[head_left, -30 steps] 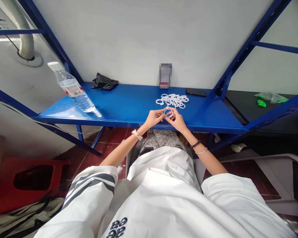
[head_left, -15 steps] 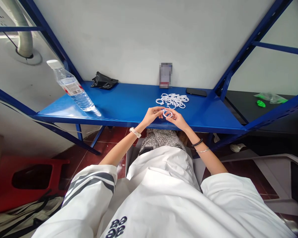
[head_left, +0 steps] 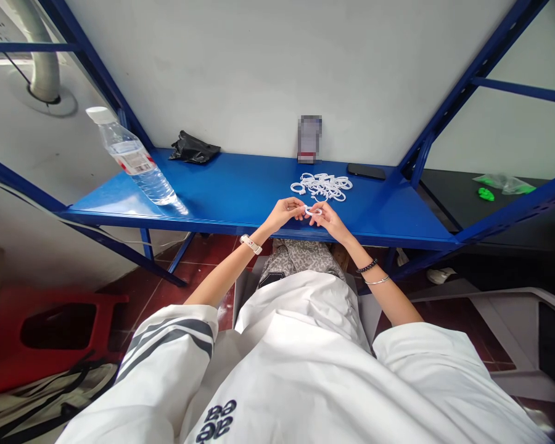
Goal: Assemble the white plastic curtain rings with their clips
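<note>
Between my two hands is a small white ring (head_left: pixel 314 212), held just above the front edge of the blue table (head_left: pixel 222 197). My left hand (head_left: pixel 287 213) pinches its left side with thumb and fingertips. From the other side, the fingers of my right hand (head_left: pixel 328 221) close on the ring, which now looks flat, seen nearly edge-on. Just beyond my fingers lies a loose pile of similar white rings (head_left: pixel 326 185) with small knobs. Whether the ring is a hair tie or a plastic loop is too small to tell.
A water bottle (head_left: pixel 136 163) stands on the left of the table, near a black plastic bag (head_left: pixel 194 148). At the back are a blurred upright box-like thing (head_left: pixel 309 140) and a dark phone (head_left: pixel 366 171). Blue posts (head_left: pixel 462 92) frame the table. A red stool (head_left: pixel 9 333) is at lower left.
The white ring has tilted from an open, round view to a flat, nearly edge-on one. My right fingers have shifted around it. Both hands stay over the table's front edge.
</note>
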`<state>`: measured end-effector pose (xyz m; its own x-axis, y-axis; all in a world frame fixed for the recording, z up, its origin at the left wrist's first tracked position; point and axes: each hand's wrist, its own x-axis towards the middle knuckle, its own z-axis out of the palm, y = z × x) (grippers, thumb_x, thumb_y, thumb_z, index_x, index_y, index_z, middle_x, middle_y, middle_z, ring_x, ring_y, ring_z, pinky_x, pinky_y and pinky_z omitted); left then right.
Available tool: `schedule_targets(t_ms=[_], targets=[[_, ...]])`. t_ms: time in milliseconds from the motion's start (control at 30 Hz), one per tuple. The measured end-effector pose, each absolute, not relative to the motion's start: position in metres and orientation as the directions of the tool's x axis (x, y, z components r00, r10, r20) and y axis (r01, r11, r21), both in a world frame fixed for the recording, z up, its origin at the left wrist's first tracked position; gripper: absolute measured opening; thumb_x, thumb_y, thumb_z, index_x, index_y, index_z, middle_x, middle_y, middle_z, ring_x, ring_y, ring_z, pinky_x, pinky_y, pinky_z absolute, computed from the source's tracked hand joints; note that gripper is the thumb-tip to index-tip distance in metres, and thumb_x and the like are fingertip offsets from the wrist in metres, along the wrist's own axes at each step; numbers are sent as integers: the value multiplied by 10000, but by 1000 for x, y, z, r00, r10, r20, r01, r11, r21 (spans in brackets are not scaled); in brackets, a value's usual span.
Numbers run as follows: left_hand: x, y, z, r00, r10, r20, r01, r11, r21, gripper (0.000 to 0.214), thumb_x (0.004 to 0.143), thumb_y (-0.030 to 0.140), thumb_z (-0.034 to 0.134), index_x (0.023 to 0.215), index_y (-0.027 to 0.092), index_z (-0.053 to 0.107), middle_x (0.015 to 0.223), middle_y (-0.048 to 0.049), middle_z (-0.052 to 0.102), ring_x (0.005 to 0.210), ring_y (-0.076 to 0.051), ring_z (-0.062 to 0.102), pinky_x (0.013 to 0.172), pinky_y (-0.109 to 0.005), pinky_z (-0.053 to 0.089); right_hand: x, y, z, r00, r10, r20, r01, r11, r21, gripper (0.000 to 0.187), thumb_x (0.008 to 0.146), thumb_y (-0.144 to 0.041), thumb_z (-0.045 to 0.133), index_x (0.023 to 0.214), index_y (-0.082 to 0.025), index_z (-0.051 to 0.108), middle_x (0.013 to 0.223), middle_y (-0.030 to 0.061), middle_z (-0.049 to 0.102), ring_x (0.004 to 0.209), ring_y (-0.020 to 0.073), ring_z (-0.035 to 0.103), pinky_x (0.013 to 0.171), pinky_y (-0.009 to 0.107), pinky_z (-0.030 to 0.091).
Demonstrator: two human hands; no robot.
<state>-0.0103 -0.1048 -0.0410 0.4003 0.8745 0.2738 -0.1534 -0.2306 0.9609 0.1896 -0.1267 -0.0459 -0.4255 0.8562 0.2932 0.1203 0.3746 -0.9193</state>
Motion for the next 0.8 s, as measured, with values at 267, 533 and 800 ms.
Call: schedule_targets(t_ms=[267, 533, 800], targets=[[-11, -104, -42, 416, 857, 303, -152, -263, 953, 437, 740, 501, 779, 855, 124, 591, 715, -21, 649, 610, -96, 602, 616, -234, 494, 184, -125, -51, -355, 876, 325, 239, 421, -875, 393, 829, -572, 637, 958, -207, 572, 1025, 52, 624, 795, 158, 616, 708, 296, 529], [-11, -104, -42, 433, 845, 315, -135, -285, 949, 442, 715, 486, 803, 834, 129, 570, 729, -12, 638, 604, -92, 602, 608, -228, 495, 184, -122, -53, -299, 889, 346, 323, 436, -840, 340, 846, -526, 608, 950, -205, 561, 1051, 62, 617, 802, 166, 603, 600, 265, 488], [-9, -106, -41, 425, 851, 309, -100, -295, 950, 497, 686, 538, 803, 823, 133, 548, 699, 1, 624, 577, -84, 593, 585, -217, 491, 183, -121, -55, -266, 899, 348, 281, 418, -864, 384, 854, -524, 603, 1094, -246, 489, 1028, 51, 612, 807, 158, 617, 596, 251, 495]])
